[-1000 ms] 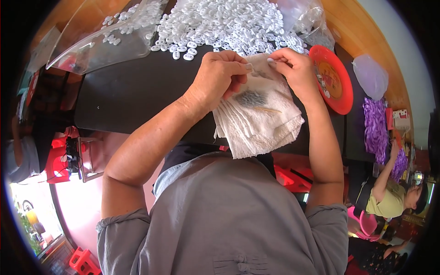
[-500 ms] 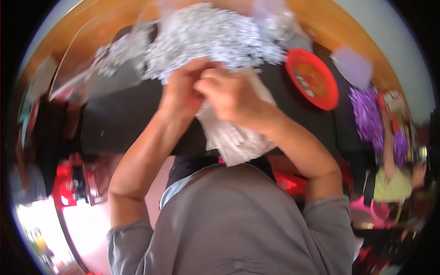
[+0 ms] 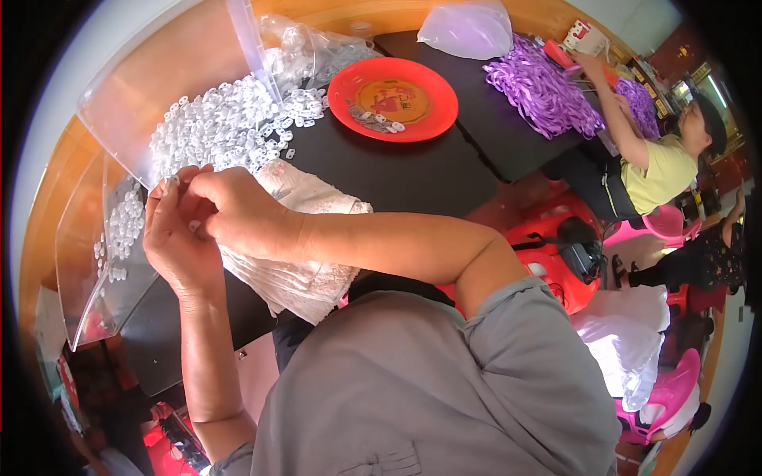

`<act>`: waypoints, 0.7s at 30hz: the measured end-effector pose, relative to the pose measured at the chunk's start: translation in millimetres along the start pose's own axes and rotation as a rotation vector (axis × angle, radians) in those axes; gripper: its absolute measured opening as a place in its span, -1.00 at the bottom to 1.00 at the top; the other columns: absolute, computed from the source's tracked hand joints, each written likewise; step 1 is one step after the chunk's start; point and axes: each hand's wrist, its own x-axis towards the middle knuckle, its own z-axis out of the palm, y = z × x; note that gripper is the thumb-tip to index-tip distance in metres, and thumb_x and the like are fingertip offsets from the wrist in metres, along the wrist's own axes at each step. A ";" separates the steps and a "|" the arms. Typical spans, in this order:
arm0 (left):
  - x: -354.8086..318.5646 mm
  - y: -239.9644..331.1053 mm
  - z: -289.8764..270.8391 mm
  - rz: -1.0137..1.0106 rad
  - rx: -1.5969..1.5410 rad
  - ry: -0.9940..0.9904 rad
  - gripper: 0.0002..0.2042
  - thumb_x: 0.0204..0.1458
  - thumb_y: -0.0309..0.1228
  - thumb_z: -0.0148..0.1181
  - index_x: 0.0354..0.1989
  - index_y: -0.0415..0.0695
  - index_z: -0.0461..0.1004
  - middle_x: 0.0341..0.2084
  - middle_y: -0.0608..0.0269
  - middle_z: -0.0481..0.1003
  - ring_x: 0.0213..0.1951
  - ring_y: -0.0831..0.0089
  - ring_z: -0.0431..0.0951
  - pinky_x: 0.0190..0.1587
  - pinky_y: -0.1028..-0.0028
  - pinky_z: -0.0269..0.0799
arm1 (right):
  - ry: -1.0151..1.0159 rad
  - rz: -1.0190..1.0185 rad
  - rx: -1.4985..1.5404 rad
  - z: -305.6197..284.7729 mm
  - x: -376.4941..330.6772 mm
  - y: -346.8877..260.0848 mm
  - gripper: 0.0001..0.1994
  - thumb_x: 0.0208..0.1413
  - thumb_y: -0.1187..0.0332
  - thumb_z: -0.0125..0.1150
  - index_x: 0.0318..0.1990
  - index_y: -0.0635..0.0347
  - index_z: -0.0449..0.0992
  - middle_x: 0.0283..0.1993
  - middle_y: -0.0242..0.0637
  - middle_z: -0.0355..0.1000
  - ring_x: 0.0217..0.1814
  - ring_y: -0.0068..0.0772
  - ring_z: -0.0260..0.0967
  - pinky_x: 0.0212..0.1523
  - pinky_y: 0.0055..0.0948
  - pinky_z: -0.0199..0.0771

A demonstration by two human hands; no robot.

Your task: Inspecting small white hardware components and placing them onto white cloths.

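Left hand: the left hand [image 3: 176,238] is raised at the near left of the black table [image 3: 413,178], fingers curled in toward the right hand; what it pinches is too small to make out.
Right hand: the right hand [image 3: 238,213] is clenched just beside the left, knuckles up, fingertips meeting the left hand's; whether a piece sits between them cannot be told.
White cloth: a bundle of white lace cloth [image 3: 298,254] lies under both hands, draped from the table edge toward the person's lap.
White pieces: a large heap of small white plastic rings [image 3: 226,127] covers the far left of the table, touching the cloth's upper edge; a few more lie in the clear plastic trays [image 3: 111,238] at the left.
Progress: judged from the size of the heap, most pieces look unhandled; nothing shows a finished pile, so the work seems early or midway.
Red plate: a red plate [image 3: 393,99] with a few small metal bits sits well apart to the right.
Nearby: another person in a yellow shirt [image 3: 663,170] handles purple ribbons [image 3: 540,91] at the far table.
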 end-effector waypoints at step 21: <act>-3.4 -23.8 -2.0 -0.138 -0.003 0.198 -0.93 0.14 -0.54 0.06 -0.28 -0.29 0.42 -0.37 0.05 0.54 -0.28 0.36 0.57 -0.17 0.44 0.49 | -0.013 0.373 0.099 -19.1 -6.2 17.5 -0.89 0.05 0.58 0.17 -0.25 0.31 0.52 -0.36 -0.39 0.46 -0.35 -0.60 0.38 -0.35 -0.62 0.31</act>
